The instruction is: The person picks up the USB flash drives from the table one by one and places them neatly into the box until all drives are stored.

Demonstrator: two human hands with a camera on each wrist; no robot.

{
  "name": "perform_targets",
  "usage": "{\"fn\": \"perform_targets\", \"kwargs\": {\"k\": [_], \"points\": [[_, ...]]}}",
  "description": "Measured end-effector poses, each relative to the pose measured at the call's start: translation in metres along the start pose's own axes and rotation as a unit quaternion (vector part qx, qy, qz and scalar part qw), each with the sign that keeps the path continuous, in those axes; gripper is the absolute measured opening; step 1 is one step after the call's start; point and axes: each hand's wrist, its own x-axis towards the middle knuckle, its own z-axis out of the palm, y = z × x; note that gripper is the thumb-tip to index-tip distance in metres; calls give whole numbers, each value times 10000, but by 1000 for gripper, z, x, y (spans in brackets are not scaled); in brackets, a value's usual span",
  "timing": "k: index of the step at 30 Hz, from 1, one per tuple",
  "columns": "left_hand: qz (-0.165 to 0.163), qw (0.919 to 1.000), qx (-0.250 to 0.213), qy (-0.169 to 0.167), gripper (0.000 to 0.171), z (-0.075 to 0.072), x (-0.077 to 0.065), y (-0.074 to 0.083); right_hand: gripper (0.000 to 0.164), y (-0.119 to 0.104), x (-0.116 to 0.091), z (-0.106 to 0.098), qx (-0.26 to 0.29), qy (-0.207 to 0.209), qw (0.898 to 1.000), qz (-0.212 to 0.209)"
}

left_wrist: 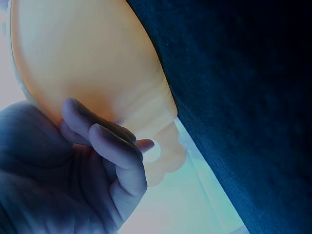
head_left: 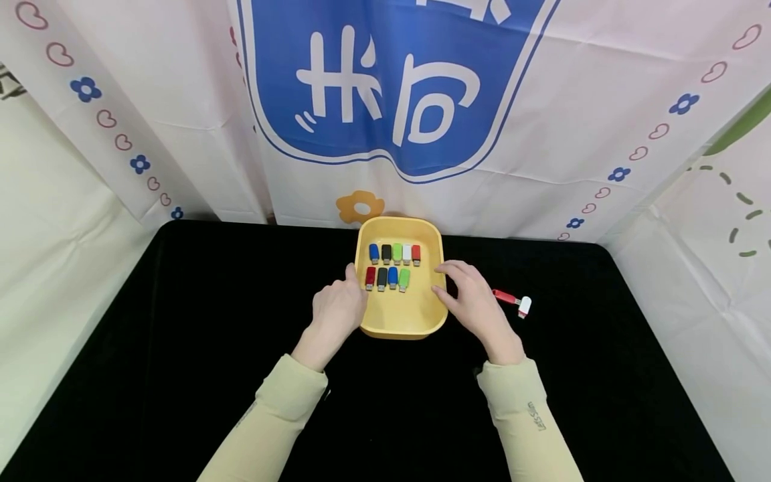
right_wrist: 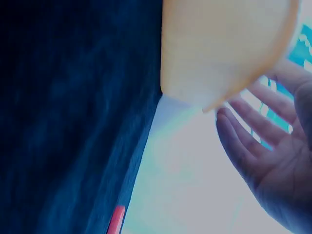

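Observation:
A yellow plastic tray (head_left: 406,325) stands on the black table with several USB sticks in two rows. The back row runs blue (head_left: 374,253), black, green, white and red; the front row runs dark red (head_left: 370,278), black, blue and green. My left hand (head_left: 340,304) grips the tray's left side, its fingers curled by the outer wall (left_wrist: 97,44) in the left wrist view. At the right rim is my right hand (head_left: 476,301), fingers loosely bent and spread, holding nothing; some fingertips reach over the rim. Whether they touch it is unclear.
Right of the tray lie a red USB stick (head_left: 504,296) and a white one (head_left: 524,306), close together on the black tablecloth (head_left: 241,301). Behind the table's far edge hangs a white curtain (head_left: 301,194) with a blue emblem.

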Motion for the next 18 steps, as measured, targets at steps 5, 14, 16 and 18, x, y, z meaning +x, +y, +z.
{"fn": "perform_targets", "kwargs": {"k": [5, 14, 16, 18], "points": [[-30, 10000, 8, 1, 59, 1, 1, 0, 37, 15, -10, -13, 203, -261, 9992, 224], [-54, 10000, 5, -23, 58, 1, 1, 0, 38, 47, -21, -36, 40, -184, 9960, 872], [-50, 10000, 11, -46, 58, 2, 1, 0, 38, 54, -24, -41, -11, -230, 9943, 1042], [-57, 10000, 17, -65, 58, 2, 2, 1, 39, 61, -27, -45, -43, -257, 9927, 1175]]}}
